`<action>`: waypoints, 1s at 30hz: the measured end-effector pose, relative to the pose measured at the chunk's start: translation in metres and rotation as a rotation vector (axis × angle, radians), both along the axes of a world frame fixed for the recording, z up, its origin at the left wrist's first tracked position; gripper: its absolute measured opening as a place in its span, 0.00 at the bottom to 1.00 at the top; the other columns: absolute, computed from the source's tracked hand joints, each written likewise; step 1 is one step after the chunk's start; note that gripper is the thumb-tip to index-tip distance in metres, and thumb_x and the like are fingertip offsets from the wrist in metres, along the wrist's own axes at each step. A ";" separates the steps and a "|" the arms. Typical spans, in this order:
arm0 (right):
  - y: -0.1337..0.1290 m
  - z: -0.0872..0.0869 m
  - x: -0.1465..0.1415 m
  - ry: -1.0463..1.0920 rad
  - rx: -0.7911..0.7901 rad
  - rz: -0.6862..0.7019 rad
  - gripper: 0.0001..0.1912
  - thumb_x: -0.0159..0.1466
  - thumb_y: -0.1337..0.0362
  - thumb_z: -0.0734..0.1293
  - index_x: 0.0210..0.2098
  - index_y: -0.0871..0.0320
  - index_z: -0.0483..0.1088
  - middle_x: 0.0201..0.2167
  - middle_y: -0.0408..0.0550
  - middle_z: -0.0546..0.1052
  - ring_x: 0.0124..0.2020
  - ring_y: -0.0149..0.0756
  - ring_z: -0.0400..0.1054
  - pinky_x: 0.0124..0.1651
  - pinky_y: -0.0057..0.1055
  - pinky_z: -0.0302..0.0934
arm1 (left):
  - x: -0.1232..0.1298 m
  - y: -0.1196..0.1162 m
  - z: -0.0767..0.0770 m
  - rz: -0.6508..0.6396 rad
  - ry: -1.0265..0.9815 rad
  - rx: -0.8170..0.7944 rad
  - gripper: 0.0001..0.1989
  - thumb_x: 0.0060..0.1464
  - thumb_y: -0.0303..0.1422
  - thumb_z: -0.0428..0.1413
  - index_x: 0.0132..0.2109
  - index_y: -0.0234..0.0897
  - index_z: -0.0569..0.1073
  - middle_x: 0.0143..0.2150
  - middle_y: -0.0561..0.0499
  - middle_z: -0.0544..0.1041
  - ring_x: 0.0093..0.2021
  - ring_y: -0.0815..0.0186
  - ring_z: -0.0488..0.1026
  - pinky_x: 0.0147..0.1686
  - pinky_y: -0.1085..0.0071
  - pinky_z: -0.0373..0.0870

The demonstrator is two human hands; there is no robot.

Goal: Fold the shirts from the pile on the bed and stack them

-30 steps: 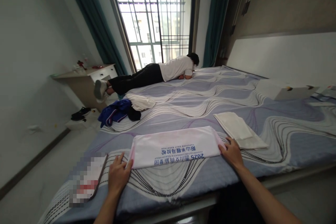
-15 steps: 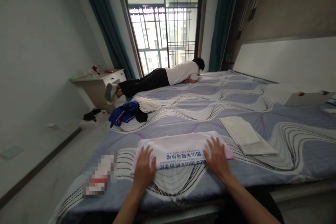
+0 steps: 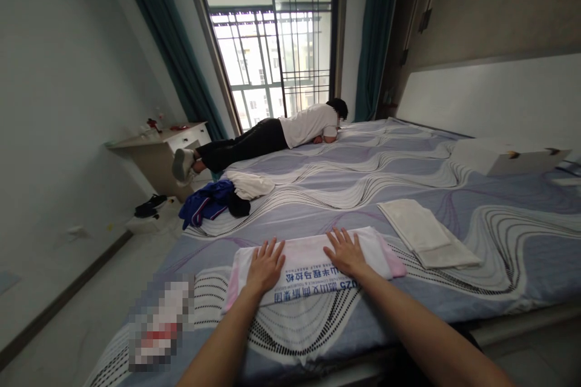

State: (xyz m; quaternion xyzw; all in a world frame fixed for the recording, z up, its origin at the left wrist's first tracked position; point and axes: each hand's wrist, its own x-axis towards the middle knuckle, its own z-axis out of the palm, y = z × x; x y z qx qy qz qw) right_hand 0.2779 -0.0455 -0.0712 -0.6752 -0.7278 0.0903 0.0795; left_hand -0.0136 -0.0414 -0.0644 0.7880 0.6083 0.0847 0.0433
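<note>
A folded white and pink shirt with blue printing lies flat on the bed, near its front edge. My left hand rests palm down on the shirt's left part, fingers spread. On its upper middle-right part lies my right hand, also flat with the fingers apart. Neither hand grips the cloth. To the right of the shirt is a folded cream cloth, untouched by my hands.
A person lies face down across the far side of the bed. Blue clothing and white cloth lie at the left edge. A white box stands at right; a blurred item is at front left.
Both hands have moved forward and inward over the shirt, away from its sides. The view has shifted slightly.
</note>
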 end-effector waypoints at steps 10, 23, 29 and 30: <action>0.031 -0.012 0.075 0.064 0.257 -0.387 0.15 0.69 0.62 0.55 0.45 0.58 0.71 0.61 0.56 0.68 0.63 0.48 0.55 0.66 0.52 0.37 | -0.033 0.026 0.008 0.308 -0.140 0.178 0.13 0.61 0.37 0.47 0.43 0.37 0.75 0.59 0.40 0.73 0.60 0.52 0.67 0.62 0.48 0.56; 0.038 -0.013 0.084 0.016 0.266 -0.417 0.13 0.69 0.61 0.58 0.45 0.60 0.71 0.48 0.57 0.73 0.51 0.45 0.64 0.56 0.38 0.49 | -0.030 0.030 0.010 0.391 -0.139 0.135 0.15 0.62 0.40 0.47 0.45 0.40 0.74 0.56 0.41 0.74 0.58 0.49 0.66 0.60 0.42 0.54; 0.031 -0.010 0.084 -0.010 0.249 -0.415 0.23 0.70 0.60 0.54 0.60 0.61 0.64 0.61 0.60 0.66 0.61 0.46 0.59 0.63 0.43 0.46 | -0.100 0.008 0.000 0.373 -0.129 0.049 0.27 0.64 0.42 0.42 0.64 0.34 0.64 0.70 0.40 0.61 0.70 0.50 0.54 0.66 0.45 0.49; 0.031 -0.010 0.084 -0.019 0.224 -0.419 0.25 0.70 0.60 0.53 0.62 0.61 0.62 0.64 0.61 0.63 0.63 0.47 0.56 0.64 0.46 0.44 | -0.115 0.001 -0.004 0.366 -0.130 0.044 0.28 0.63 0.41 0.42 0.65 0.34 0.64 0.71 0.41 0.60 0.71 0.51 0.52 0.67 0.45 0.47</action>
